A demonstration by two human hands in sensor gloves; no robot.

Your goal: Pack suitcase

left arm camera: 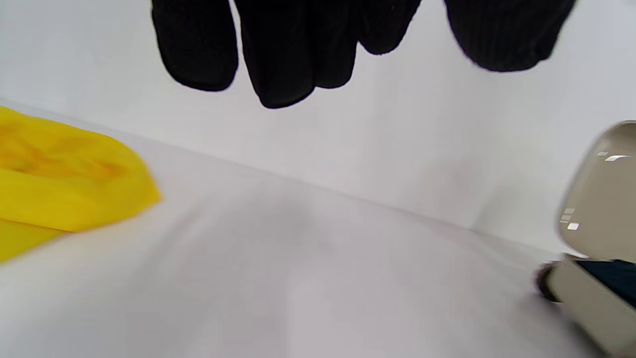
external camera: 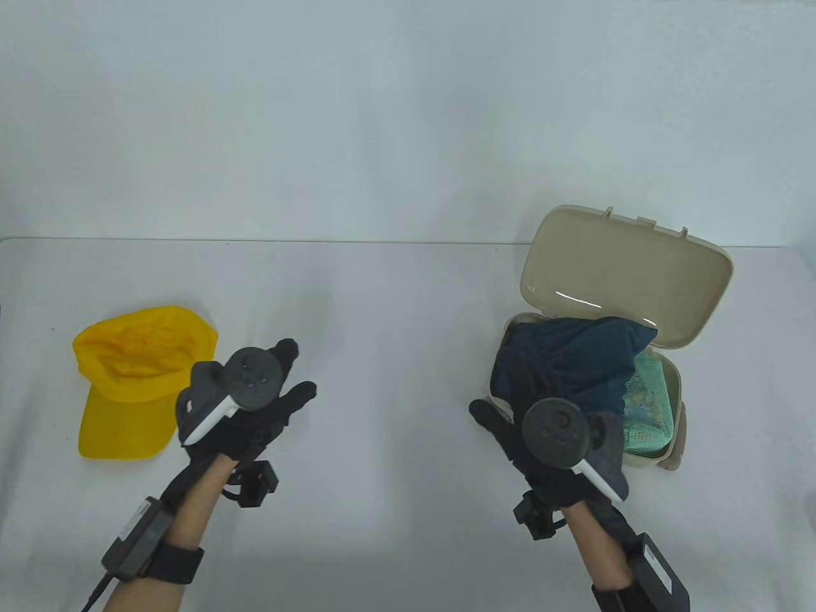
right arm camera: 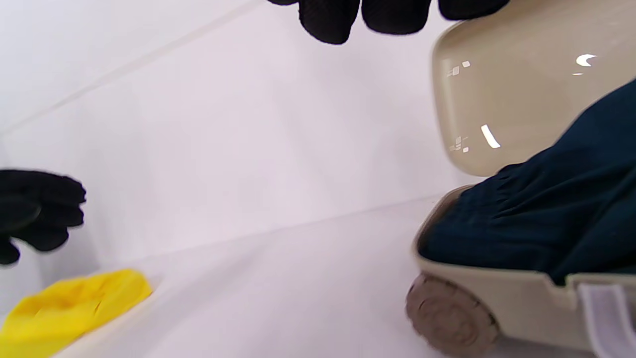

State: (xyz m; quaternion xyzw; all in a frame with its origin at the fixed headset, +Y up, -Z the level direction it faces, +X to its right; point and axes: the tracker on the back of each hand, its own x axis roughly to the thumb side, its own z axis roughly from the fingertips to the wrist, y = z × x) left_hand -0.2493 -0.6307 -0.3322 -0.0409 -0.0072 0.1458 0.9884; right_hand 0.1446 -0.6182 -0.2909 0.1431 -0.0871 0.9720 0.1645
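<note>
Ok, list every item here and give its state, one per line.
Suitcase: open, lid raised.
Navy garment: in the suitcase, bulging over its rim.
Green mesh item: packed beneath the garment.
Yellow cap: on the table, unpacked.
Left hand: open, holding nothing.
Right hand: open, holding nothing.

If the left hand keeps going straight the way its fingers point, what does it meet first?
Probably nothing: the left hand points up-right over bare table, between the yellow cap and the suitcase. Depth is unclear.

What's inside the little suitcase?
A dark blue cloth fills most of the suitcase, with a green mesh thing beside and partly under it. Anything deeper is covered.
</note>
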